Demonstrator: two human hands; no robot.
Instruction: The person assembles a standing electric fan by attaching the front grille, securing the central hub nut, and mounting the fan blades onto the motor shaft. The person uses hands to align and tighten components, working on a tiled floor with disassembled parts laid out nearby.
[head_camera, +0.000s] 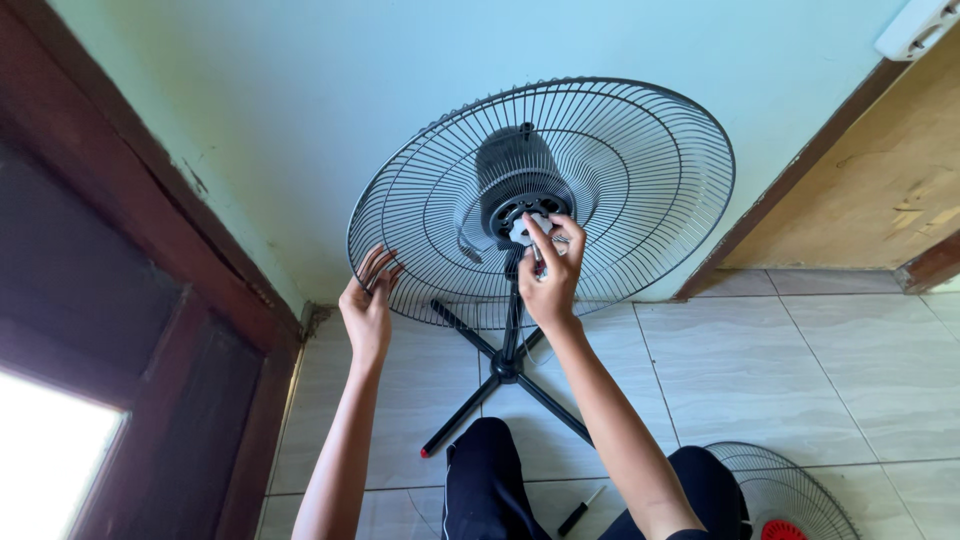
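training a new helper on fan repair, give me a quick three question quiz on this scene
1. True or false: the left hand grips the lower left rim of the rear wire guard.
2. Multiple choice: where are the right hand fingers? A) on the cross-shaped base B) at the motor hub in the guard's centre C) on the screwdriver
3. Short answer: which two loose things lie on the tiled floor near the person's legs?

Key
1. True.
2. B: they pinch a small white part at the motor hub.
3. A screwdriver between the legs, and a second wire guard with a red centre at the lower right.
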